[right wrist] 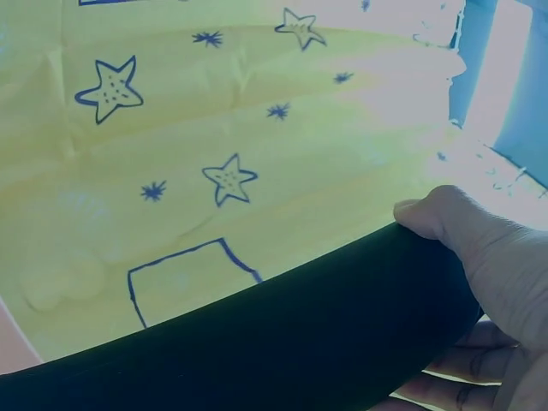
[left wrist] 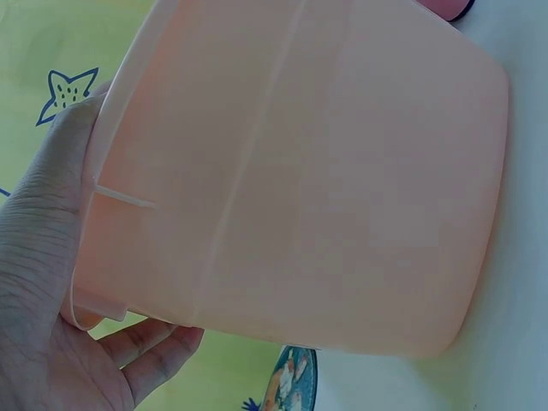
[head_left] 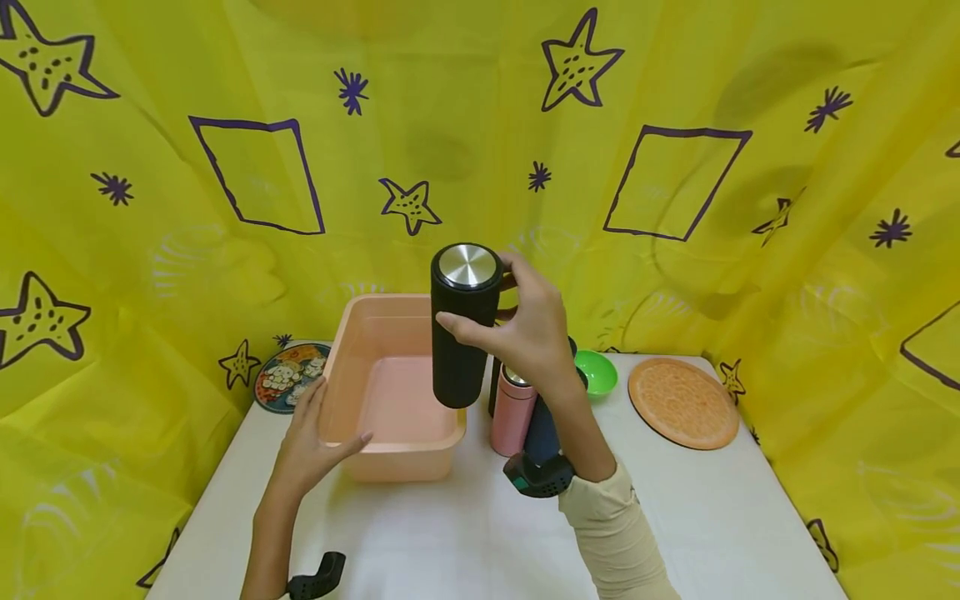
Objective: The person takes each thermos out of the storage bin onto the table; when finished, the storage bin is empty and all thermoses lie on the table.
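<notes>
My right hand (head_left: 531, 329) grips a black flask (head_left: 463, 333) with a silver lid, thumb across its near side and fingers round the far side. The flask is upright in the air, overlapping the right side of a peach plastic basin (head_left: 397, 462) in the head view. Dark flask body (right wrist: 248, 342) fills the bottom of the right wrist view, under the thumb. At the basin's near left corner, my left hand (head_left: 306, 450) holds the rim. The left wrist view has its thumb along the rim and fingertips (left wrist: 167, 355) against the outer wall. The basin's visible floor is bare.
Right of the basin stand a pink flask (head_left: 513, 421) and a dark blue one (head_left: 542, 433), partly behind my right forearm. Behind them is a green bowl (head_left: 597, 373). An orange round mat (head_left: 684, 403) lies at the right, a patterned round mat (head_left: 288, 379) at the left. Yellow curtain (head_left: 480, 125) encloses the table.
</notes>
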{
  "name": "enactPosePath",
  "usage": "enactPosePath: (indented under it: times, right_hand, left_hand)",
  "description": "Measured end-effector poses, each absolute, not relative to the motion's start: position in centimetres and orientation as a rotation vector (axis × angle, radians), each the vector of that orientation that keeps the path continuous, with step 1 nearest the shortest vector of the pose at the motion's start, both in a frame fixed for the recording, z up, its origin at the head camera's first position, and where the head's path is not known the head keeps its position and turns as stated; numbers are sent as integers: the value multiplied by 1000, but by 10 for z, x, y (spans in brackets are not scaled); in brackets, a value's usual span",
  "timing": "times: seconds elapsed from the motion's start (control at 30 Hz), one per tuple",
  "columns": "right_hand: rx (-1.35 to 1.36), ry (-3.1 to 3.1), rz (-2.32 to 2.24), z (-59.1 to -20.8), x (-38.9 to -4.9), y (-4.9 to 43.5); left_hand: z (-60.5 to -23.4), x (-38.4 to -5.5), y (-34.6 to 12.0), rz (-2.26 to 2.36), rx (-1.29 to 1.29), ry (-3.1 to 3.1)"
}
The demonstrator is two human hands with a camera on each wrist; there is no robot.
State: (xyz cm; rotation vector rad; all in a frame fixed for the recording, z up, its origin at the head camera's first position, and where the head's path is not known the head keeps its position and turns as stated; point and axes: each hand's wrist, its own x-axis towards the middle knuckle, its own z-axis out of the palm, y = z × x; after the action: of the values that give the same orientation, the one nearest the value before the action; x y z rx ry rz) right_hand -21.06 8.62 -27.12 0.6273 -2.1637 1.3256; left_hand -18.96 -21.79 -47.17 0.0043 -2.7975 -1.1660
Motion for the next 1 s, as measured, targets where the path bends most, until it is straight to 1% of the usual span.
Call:
enactPosePath:
  times: [0.2, 0.57, 1.0]
  right_hand:
    - [605, -2173, 1339, -286, -192, 102]
    - [470, -2236, 1264, -330, -165, 122]
    - [221, -2302, 1149, -405, -164, 135]
  left_hand:
    - [-470, -189, -218, -1142, -5, -2791]
    - [-469, -191, -217, -1159, -2, -2794]
    - [-472, -190, -217, -1158, 8, -2792]
